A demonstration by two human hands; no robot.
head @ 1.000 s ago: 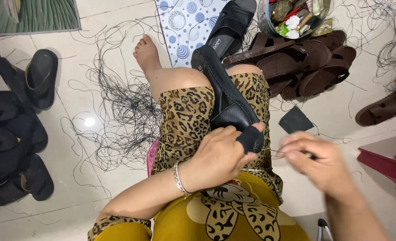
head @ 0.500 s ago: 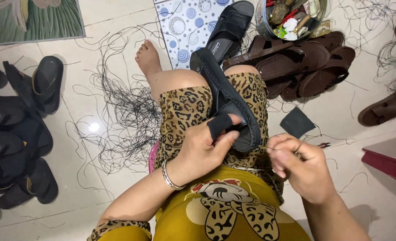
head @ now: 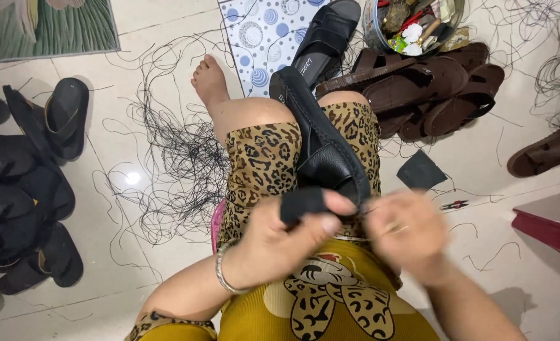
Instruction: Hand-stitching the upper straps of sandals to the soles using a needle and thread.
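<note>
- The left hand (head: 273, 243) was closed around the black strap (head: 302, 202) of a black sandal (head: 321, 145), with the thumb pressed over the strap's end.
- The black sandal lay along the person's lap, on the leopard-print shorts (head: 261, 164). Its toe pointed to 12 o'clock.
- The right hand (head: 406, 233) was at 3 o'clock from the left hand, just beside the sandal's heel. It was blurry, with its fingers curled in, so nobody could tell what it held, if anything.
- A round tub (head: 412, 25) stood at 1 o'clock from the hands, well apart from them. It was full of small mixed things, some white, some green and some red.
- Brown sandals (head: 431, 88) lay just below the tub.
- Another black sandal (head: 327, 38) lay on a spotted blue mat (head: 261, 38) at 12 o'clock.
- Loose black threads (head: 172, 158) were spread on the floor at 10 o'clock.
- A heap of black sandals (head: 21, 189) sat at 9 o'clock.
</note>
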